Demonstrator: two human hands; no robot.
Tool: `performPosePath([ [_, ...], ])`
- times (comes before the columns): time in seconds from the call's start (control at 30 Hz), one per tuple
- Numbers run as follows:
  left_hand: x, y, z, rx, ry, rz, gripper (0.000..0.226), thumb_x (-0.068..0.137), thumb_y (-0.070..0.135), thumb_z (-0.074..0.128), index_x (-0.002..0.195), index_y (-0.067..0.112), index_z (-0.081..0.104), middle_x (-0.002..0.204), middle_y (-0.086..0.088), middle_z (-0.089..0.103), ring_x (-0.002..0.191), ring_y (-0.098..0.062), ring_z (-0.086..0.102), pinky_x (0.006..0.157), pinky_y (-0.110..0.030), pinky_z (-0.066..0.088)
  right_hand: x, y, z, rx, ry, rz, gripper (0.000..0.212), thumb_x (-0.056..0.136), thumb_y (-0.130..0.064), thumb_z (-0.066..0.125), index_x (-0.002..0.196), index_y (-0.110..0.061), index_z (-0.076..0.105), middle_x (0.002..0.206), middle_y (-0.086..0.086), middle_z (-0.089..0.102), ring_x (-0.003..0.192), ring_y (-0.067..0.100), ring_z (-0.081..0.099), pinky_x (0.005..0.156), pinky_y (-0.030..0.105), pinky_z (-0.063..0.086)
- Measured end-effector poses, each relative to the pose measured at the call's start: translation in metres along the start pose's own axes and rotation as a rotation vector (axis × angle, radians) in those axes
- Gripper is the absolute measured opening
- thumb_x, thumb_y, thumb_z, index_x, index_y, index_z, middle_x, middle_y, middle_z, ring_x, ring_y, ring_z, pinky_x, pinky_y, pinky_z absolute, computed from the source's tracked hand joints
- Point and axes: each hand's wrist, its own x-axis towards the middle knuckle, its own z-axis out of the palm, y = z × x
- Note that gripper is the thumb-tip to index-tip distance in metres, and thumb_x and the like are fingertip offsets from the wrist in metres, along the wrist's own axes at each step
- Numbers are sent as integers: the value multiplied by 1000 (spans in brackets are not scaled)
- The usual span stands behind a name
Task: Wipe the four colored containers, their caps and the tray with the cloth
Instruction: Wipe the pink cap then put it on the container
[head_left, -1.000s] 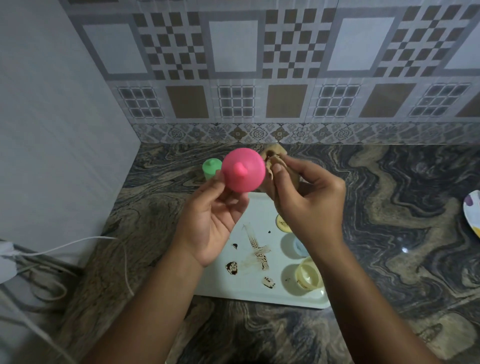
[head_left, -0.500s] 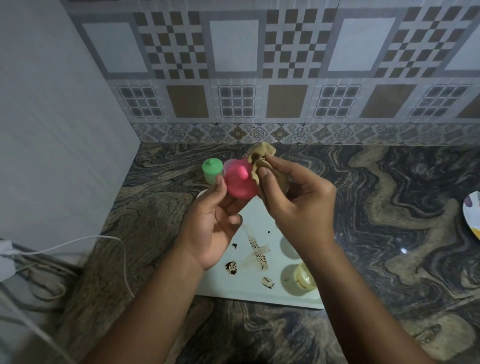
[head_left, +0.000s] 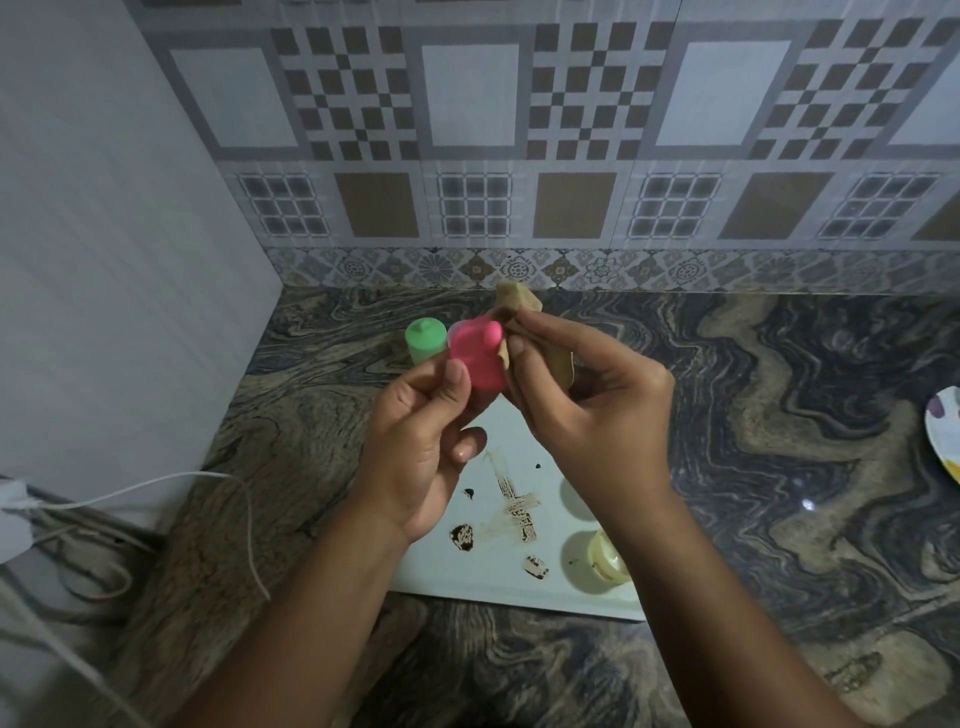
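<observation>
My left hand (head_left: 421, 447) grips a pink capped container (head_left: 475, 358) between thumb and fingers, held up over the white tray (head_left: 498, 582). My right hand (head_left: 587, 410) pinches a tan cloth (head_left: 519, 312) against the pink container's right side. The tray carries brown smears and spots. A yellow container (head_left: 605, 556) lies on the tray's right part, partly hidden by my right forearm. A green capped container (head_left: 426, 340) stands upright on the counter behind the pink one.
The marble counter (head_left: 779, 415) runs to a tiled back wall and a plain wall on the left. White cables (head_left: 156, 480) lie at the left edge. A patterned plate (head_left: 943, 431) shows at the right edge.
The pink container has moved away from the camera and tilted, its cap now turned up and to the right. My right hand has brought the cloth against its side.
</observation>
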Motion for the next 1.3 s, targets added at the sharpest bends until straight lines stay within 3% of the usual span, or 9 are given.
performPosePath([
  [0.1, 3, -2, -1, -73, 14, -40, 24, 89, 25, 55, 99, 16, 75, 87, 4, 72, 76, -8, 61, 54, -20, 39, -2, -1, 1, 2, 8, -6, 20, 87, -5, 80, 106, -10, 81, 103, 4, 80, 96, 21, 78, 82, 51, 63],
  [0.23, 6, -1, -1, -94, 22, -21, 40, 94, 35, 54, 121, 9, 67, 123, -16, 66, 111, -24, 61, 89, -36, 47, -2, -2, 2, -60, 27, -36, 18, 84, -4, 82, 101, -9, 82, 103, 2, 80, 97, 17, 77, 84, 48, 63],
  [0.43, 6, 5, -1, -57, 96, -71, 39, 90, 33, 56, 114, 5, 68, 92, -3, 71, 69, -6, 59, 51, -18, 43, 3, -5, 2, -91, 64, 102, 13, 86, -11, 82, 99, -15, 82, 86, -5, 80, 75, 16, 78, 67, 46, 64],
  [0.63, 4, 11, 0, -139, 110, -174, 38, 83, 36, 62, 112, 14, 74, 116, -1, 72, 86, -4, 68, 45, -7, 39, 7, -11, 1, -98, 12, 97, 15, 89, -15, 81, 104, -15, 80, 90, -8, 80, 79, 13, 78, 68, 44, 64],
  [0.77, 1, 12, 3, -167, 72, -214, 35, 85, 37, 58, 109, 21, 77, 112, 3, 75, 92, -2, 60, 41, -4, 38, 7, -12, -1, -207, -64, 54, 20, 87, -27, 84, 105, -20, 80, 93, -9, 78, 84, 11, 77, 72, 42, 63],
  [0.9, -1, 9, 4, -149, 112, -189, 50, 79, 35, 64, 125, 16, 67, 120, 0, 72, 102, -5, 71, 40, -5, 33, 12, -12, 0, -247, -28, 52, 11, 88, -21, 82, 100, -19, 82, 85, -11, 78, 77, 6, 74, 69, 38, 62],
  [1.13, 1, 10, 3, -105, 88, -129, 43, 92, 45, 51, 109, 13, 74, 87, 3, 73, 61, -2, 60, 49, -12, 44, 8, -19, -1, -119, -66, 189, 13, 87, -17, 84, 100, -18, 83, 81, -8, 80, 76, 6, 77, 68, 26, 61],
  [1.23, -1, 10, 4, -99, 13, -56, 37, 91, 37, 51, 112, 15, 72, 109, 1, 74, 85, -5, 67, 61, -15, 52, 7, -20, -1, -101, -37, 185, 14, 87, -17, 84, 101, -18, 83, 81, -7, 80, 77, 9, 77, 70, 32, 63],
  [1.3, -3, 9, 5, -55, -12, -1, 30, 88, 23, 56, 112, 15, 72, 114, 3, 72, 89, -2, 65, 56, -14, 46, 9, -20, -2, -98, -34, 164, 15, 87, -18, 84, 103, -16, 82, 78, -6, 79, 74, 10, 77, 67, 32, 62],
])
